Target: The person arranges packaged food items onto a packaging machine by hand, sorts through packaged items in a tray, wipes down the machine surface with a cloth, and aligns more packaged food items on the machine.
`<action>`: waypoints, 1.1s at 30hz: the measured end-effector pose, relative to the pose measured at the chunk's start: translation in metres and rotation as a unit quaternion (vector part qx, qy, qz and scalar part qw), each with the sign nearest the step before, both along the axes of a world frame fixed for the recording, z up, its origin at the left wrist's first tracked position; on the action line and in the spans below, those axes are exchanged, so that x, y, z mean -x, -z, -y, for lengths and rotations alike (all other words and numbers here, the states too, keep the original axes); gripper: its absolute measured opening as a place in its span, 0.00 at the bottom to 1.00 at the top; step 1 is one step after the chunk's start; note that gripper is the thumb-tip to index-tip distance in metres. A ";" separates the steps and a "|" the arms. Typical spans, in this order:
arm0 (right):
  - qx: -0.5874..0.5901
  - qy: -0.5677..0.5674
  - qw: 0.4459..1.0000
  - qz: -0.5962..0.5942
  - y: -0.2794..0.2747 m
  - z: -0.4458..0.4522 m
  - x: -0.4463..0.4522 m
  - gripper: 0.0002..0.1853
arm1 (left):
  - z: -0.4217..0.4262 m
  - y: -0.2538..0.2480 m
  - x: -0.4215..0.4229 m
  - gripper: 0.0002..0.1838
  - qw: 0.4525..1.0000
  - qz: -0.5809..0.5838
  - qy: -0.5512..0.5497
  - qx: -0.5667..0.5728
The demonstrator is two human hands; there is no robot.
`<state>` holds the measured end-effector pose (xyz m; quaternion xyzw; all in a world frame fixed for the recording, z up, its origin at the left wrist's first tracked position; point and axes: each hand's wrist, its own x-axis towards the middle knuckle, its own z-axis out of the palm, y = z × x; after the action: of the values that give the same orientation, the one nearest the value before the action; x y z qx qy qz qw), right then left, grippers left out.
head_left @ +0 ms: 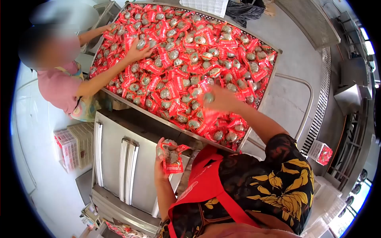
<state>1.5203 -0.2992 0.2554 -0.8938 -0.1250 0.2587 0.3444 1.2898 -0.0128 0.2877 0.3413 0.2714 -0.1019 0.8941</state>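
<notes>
Many red packets with clear windows showing greyish-green round contents fill a large metal tray [131, 104]. My left hand [160, 152], in front of the tray's near edge, is closed round a red packet [173, 163]. Over the right half of the tray, my right hand [220, 99] is blurred by motion; a packet [209, 97] with a greenish round content is at its fingertips. At the tray's left side a co-worker [59, 85] has both hands at the packets, one of them holding a packet [141, 43].
A steel cabinet [115, 146] stands below the tray's near edge. Plastic crates [77, 144] are at the lower left, and a small white crate [316, 150] with red packets is at the right. A curved metal handle [308, 107] sticks out right of the tray.
</notes>
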 end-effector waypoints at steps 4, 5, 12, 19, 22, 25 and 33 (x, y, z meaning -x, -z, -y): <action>0.058 0.193 0.968 0.150 0.032 0.029 -0.104 0.35 | 0.007 -0.004 -0.017 0.47 0.999 -0.015 -0.019 -0.028; 0.098 0.215 0.964 0.119 0.060 0.035 -0.132 0.40 | 0.008 -0.003 -0.023 0.47 0.999 -0.021 -0.015 -0.041; 0.265 0.137 0.951 0.076 0.099 0.034 -0.188 0.45 | 0.004 0.013 -0.090 0.44 0.987 -0.012 0.069 -0.142; 0.092 0.177 0.977 0.081 0.052 0.062 -0.136 0.39 | 0.029 0.044 -0.231 0.45 0.889 0.083 0.162 -0.421; -0.143 0.229 0.963 -0.031 0.092 0.098 -0.115 0.36 | 0.062 0.068 -0.277 0.46 0.707 0.199 0.226 -0.640; -0.228 0.218 0.947 -0.061 0.122 0.104 -0.099 0.35 | 0.099 0.087 -0.305 0.51 0.696 0.100 0.299 -0.645; 0.053 0.088 0.966 0.237 0.108 0.055 -0.039 0.35 | 0.104 0.087 -0.265 0.54 0.635 0.157 0.226 -0.722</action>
<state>1.5589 -0.3542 0.1470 -0.9540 -0.1102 0.0150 0.2783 1.5546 -0.1166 0.2005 0.9396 0.0282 -0.0172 0.3407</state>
